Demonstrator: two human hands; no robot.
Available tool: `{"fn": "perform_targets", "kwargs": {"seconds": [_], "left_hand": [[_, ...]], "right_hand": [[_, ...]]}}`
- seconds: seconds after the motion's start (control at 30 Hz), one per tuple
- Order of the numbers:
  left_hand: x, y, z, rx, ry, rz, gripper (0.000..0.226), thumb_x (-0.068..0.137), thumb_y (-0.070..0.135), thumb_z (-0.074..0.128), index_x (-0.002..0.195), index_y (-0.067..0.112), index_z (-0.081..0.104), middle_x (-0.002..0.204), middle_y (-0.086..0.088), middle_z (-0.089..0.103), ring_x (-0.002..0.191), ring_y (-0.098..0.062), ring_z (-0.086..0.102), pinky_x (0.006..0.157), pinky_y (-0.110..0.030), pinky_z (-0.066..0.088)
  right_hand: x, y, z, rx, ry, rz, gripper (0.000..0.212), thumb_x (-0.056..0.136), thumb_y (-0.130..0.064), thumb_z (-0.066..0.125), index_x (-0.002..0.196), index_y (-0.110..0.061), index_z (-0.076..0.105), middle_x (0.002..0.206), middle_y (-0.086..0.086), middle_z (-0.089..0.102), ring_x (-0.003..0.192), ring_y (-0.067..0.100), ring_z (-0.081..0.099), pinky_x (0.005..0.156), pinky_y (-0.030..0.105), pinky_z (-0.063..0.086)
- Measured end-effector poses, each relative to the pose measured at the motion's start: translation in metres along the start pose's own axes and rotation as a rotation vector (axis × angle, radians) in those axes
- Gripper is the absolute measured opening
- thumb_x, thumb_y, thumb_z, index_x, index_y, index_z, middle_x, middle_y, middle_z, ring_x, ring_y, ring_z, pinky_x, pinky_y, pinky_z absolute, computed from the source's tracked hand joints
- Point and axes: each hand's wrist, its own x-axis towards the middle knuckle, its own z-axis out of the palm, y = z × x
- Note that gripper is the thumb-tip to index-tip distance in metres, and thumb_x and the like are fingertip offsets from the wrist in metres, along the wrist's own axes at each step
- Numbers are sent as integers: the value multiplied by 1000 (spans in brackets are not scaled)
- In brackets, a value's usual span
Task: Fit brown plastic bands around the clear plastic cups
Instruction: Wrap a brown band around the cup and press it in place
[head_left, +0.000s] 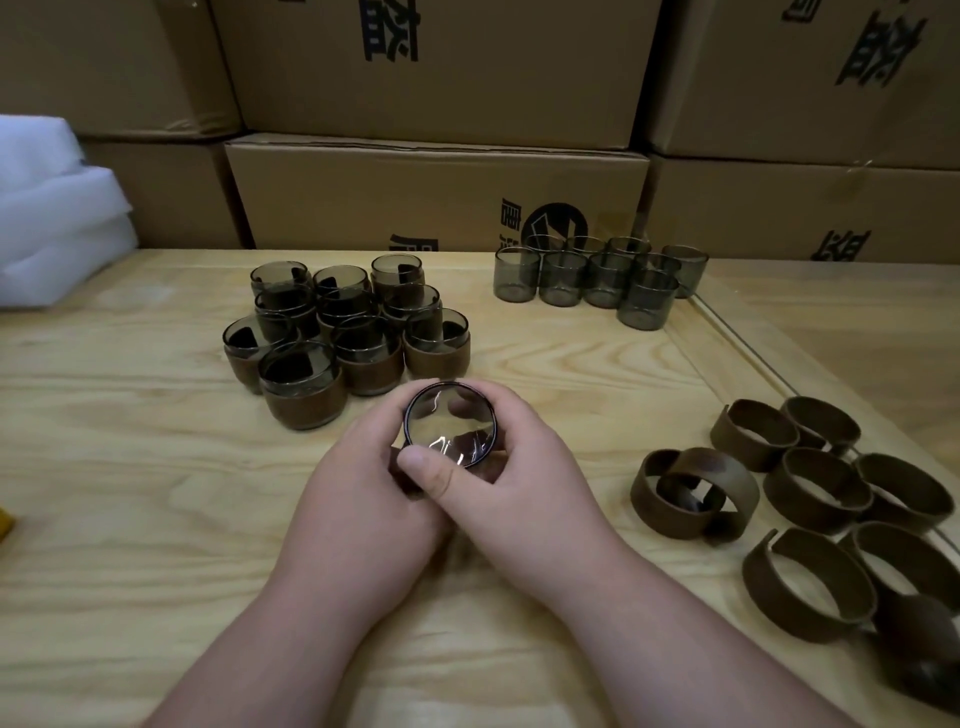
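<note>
Both hands, left hand (363, 483) and right hand (524, 483), are closed in a grip round one clear cup (450, 423) above the surface (156, 519); light, slick, thin-walled, it is judged best held by its sides

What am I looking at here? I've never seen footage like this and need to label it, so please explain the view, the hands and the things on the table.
The one picture comes from a camera worn on a person's head, looking down at their own bare hands; there is no machine. The left hand and right hand together hold a clear cup, its opening towards the camera. On the wooden table stand finished cups with brown bands, a group of bare cups farther back, and loose brown bands on the right. Cardboard boxes are stacked behind.
</note>
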Motion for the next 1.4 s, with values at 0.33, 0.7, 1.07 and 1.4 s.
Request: {"fn": "perform_targets", "kwargs": {"seconds": [0.33, 0.7, 1.07, 1.4], "left_hand": [[0, -3, 0, -126, 27, -83, 58, 74, 32, 85, 118, 61, 58, 100, 27, 73, 58, -3, 59, 59, -12, 48], [0, 5, -3, -159, -54, -88, 71, 49, 66, 76, 117, 70, 55, 95, 25, 73, 60, -1, 61, 58, -14, 49], [-2, -7, 2, -7, -134, 65, 92, 69, 11, 90, 132, 67, 51, 123, 38, 59, 103, 5, 62, 87, -8, 46], [-3, 0, 1, -28, -99, 100, 85, 72, 1, 76, 120, 68, 57, 124, 37, 61, 109, 9, 62, 83, -2, 43]], "right_hand": [[-2, -1, 1, 159, 60, -54, 49, 86, -38, 68, 135, -33, 65, 116, -25, 72, 108, -2, 67, 87, 16, 54], [3, 0, -1, 270, 229, 20, 26, 94, -33, 54, 106, -24, 75, 98, -4, 78, 93, 19, 75, 85, 47, 62], [3, -5, -3, 263, 246, 89, 18, 98, -39, 67, 90, -24, 70, 82, 2, 73, 73, 20, 72, 61, 33, 60], [1, -3, 1, 163, 152, 31, 57, 54, -65, 78, 103, -39, 64, 103, -20, 71, 92, 1, 71, 76, 22, 59]]}}
